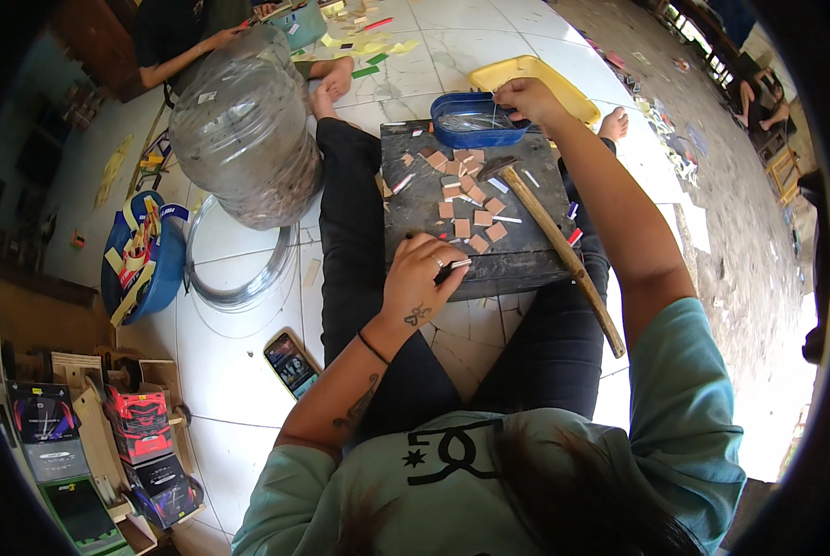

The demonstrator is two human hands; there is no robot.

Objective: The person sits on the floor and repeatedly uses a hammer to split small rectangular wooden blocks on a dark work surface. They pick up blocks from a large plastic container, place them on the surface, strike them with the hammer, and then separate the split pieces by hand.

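Note:
My left hand (419, 283) rests at the near left edge of a dark worn block (405, 208) between my legs. Its fingers are closed on a small pale-edged piece (458, 264). Over a blue oval tub (478, 137) on the block's far side, my right hand (529, 100) pinches a thin piece of wire (494, 115). Many more thin wire bits (470, 121) lie in that tub. Small brown square pieces (482, 219) are scattered across the block. A hammer (554, 222) with a wooden handle lies slanting over the block's right side, its handle end reaching past the near edge.
A yellow tray (535, 69) stands beyond the tub. Left of my leg are a large clear plastic container (243, 139), a wire coil (239, 296), a blue basin (172, 269) of colourful strips and a phone (291, 361). Wooden toy trucks (141, 426) stand lower left. Another person (178, 56) sits opposite.

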